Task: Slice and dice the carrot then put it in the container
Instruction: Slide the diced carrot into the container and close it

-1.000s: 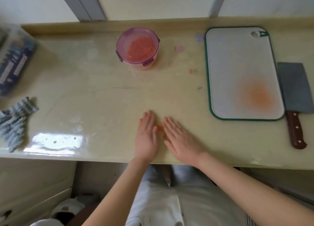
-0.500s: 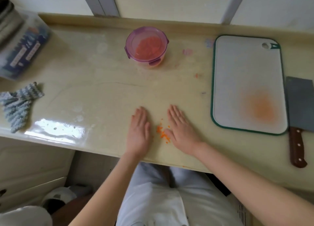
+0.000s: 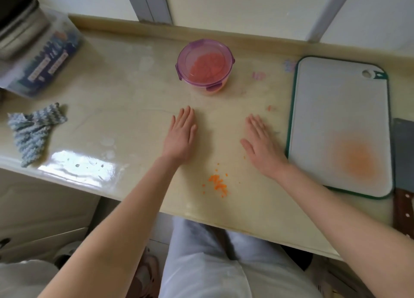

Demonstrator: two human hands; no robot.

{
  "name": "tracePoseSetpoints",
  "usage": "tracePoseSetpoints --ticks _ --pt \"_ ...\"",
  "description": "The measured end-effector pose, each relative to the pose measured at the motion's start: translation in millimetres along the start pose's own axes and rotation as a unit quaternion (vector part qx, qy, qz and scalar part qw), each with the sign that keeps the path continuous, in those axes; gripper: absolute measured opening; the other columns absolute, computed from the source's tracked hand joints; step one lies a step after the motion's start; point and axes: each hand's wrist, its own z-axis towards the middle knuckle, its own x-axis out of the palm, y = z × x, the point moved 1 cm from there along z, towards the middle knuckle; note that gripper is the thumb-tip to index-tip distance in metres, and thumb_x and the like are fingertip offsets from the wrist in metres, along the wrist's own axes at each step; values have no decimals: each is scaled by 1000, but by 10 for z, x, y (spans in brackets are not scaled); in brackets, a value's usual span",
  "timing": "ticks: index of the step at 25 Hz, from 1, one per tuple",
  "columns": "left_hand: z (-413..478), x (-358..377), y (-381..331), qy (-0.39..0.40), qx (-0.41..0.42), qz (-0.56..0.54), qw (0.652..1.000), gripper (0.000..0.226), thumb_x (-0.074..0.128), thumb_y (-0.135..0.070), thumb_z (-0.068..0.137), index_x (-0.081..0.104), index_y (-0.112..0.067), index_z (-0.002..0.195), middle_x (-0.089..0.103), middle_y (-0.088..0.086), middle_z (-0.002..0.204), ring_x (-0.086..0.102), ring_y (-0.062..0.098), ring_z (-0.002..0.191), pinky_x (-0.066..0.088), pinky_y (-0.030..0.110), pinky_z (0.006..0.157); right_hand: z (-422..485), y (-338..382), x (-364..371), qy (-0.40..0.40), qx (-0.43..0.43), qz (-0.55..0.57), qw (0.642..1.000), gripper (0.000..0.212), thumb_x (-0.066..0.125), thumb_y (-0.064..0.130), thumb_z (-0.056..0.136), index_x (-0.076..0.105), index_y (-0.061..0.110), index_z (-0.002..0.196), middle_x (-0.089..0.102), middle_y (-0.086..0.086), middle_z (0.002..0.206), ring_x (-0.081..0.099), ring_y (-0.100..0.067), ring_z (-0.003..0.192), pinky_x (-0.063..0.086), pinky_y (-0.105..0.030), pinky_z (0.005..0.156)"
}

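A round container (image 3: 205,67) with a purple lid stands at the back of the counter, diced carrot showing orange through it. A small heap of carrot bits (image 3: 218,184) lies near the counter's front edge. My left hand (image 3: 181,134) rests flat on the counter, fingers straight, above and left of the bits. My right hand (image 3: 261,144) lies flat too, above and right of them, beside the cutting board (image 3: 336,109). Neither hand holds anything. The white, green-rimmed board carries an orange stain. A cleaver (image 3: 404,154) lies right of the board, partly cut off by the frame.
A blue-grey knitted cloth (image 3: 33,129) lies at the left near the front edge. A clear plastic box (image 3: 42,64) sits at the back left. One stray carrot bit (image 3: 270,108) lies left of the board. A wet shiny patch (image 3: 78,165) is at the front left.
My hands were together over the carrot bits; they have slid apart and away from me, uncovering the small heap. The camera has shifted, so the counter appears lower and closer.
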Motion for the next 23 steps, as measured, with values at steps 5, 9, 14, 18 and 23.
tracePoseSetpoints --ticks 5,9,14,18,23 --pt "649 8 75 10 -48 40 998 52 21 -25 103 7 -4 149 2 10 157 -2 19 145 -6 28 117 31 -57 46 10 24 -25 999 65 30 36 103 4 3 152 -2 -9 161 -7 -17 148 -13 -21 114" --pt "621 36 149 32 20 51 998 53 22 -27 101 15 -3 147 8 13 156 3 23 145 -4 26 116 14 -55 63 6 14 -35 999 78 12 54 93 7 2 151 1 -10 161 -11 -9 143 -12 -22 115" --pt "-251 164 -50 131 242 5 961 60 18 -41 100 35 1 140 30 15 149 24 24 139 6 25 118 -35 -7 99 8 19 -41 999 86 2 56 85 7 1 151 -2 -12 160 -13 -11 141 -15 -22 114" --pt "-538 115 -141 159 274 -64 946 52 23 -35 101 46 -4 135 44 13 142 36 19 134 20 27 116 -445 207 208 47 -114 -45 991 74 8 52 100 19 -2 148 10 -9 156 8 -23 147 -10 -21 117" --pt "263 51 35 45 71 60 995 60 14 -38 95 19 -8 147 15 8 156 6 22 145 -8 30 116 51 -241 -67 -42 64 0 997 72 19 47 97 21 -4 148 15 -21 157 13 -31 147 1 -31 118"
